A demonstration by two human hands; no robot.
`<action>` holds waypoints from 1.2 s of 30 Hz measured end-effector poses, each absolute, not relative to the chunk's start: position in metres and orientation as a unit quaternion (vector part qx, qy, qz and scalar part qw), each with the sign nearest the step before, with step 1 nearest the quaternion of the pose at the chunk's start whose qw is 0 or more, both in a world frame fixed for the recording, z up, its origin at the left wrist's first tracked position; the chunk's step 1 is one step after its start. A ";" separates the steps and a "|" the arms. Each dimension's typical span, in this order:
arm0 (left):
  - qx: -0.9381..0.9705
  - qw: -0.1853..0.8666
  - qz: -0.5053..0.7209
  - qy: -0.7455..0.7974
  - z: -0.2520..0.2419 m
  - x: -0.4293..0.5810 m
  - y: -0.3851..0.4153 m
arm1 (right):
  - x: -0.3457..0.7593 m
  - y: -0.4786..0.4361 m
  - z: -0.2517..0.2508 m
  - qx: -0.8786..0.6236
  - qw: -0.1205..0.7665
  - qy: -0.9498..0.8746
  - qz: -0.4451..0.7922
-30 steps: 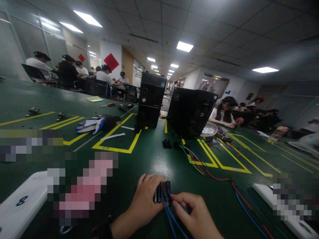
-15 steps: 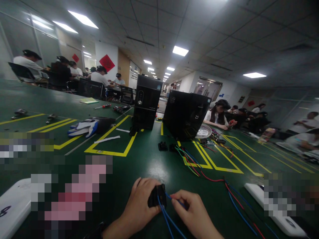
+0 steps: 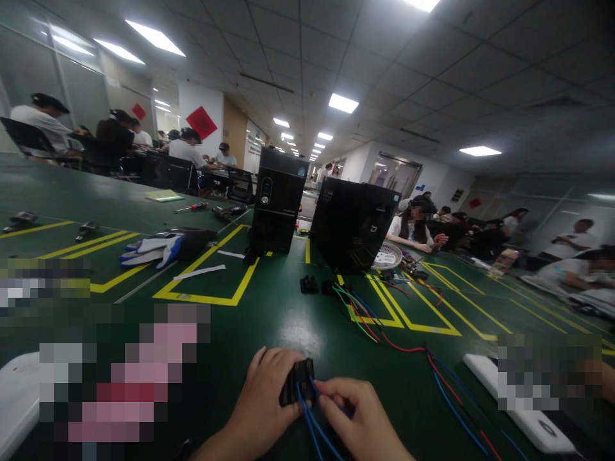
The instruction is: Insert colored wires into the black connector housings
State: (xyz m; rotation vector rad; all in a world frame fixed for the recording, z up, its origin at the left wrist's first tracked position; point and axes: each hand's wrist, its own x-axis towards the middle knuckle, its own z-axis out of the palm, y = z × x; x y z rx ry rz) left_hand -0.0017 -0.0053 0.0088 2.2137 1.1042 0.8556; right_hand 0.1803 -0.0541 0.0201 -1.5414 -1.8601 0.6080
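My left hand (image 3: 269, 397) is closed around a small black terminal block (image 3: 303, 376) just above the green table. Two blue wires (image 3: 314, 428) run from the block's near side down toward me. In a pinch at the block's right side, my right hand (image 3: 358, 413) grips another blue wire, whose tip (image 3: 314, 385) touches or enters the block; which of the two I cannot tell. Further up the table lie two similar black blocks, one bare (image 3: 309, 284) and one beside green, red and blue wires (image 3: 358, 306).
Two black computer towers (image 3: 276, 205) (image 3: 353, 224) stand ahead. Work gloves (image 3: 156, 248), a screwdriver (image 3: 191, 208) and paper strips (image 3: 199, 272) lie left. A white basket (image 3: 387, 256) is behind the right tower. White devices (image 3: 521, 406) lie at both sides. A person (image 3: 416, 227) sits across.
My right hand has moved left, bringing the pinched blue wire's tip up to the block. My left hand keeps its hold. The whole view has shifted slightly.
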 end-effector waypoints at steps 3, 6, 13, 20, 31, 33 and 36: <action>0.818 0.254 0.317 0.408 0.007 -0.001 -0.005 | 0.177 -0.055 0.016 -0.567 0.324 -0.726 0.218; 0.818 0.251 0.316 0.410 0.006 -0.002 -0.005 | 0.177 -0.055 0.015 -0.552 0.323 -0.741 0.204; 0.821 0.246 0.312 0.411 0.007 -0.002 -0.006 | 0.183 -0.053 0.031 -0.580 0.331 -0.720 0.189; 0.821 0.252 0.303 0.414 0.009 -0.003 -0.007 | 0.187 -0.051 0.039 -0.609 0.330 -0.689 0.211; 0.821 0.252 0.308 0.410 0.012 -0.003 -0.008 | 0.183 -0.056 0.031 -0.558 0.320 -0.742 0.188; 0.820 0.255 0.309 0.409 0.012 -0.003 -0.008 | 0.180 -0.058 0.029 -0.550 0.319 -0.752 0.173; 0.819 0.256 0.312 0.408 0.013 -0.003 -0.008 | 0.179 -0.059 0.028 -0.549 0.309 -0.759 0.167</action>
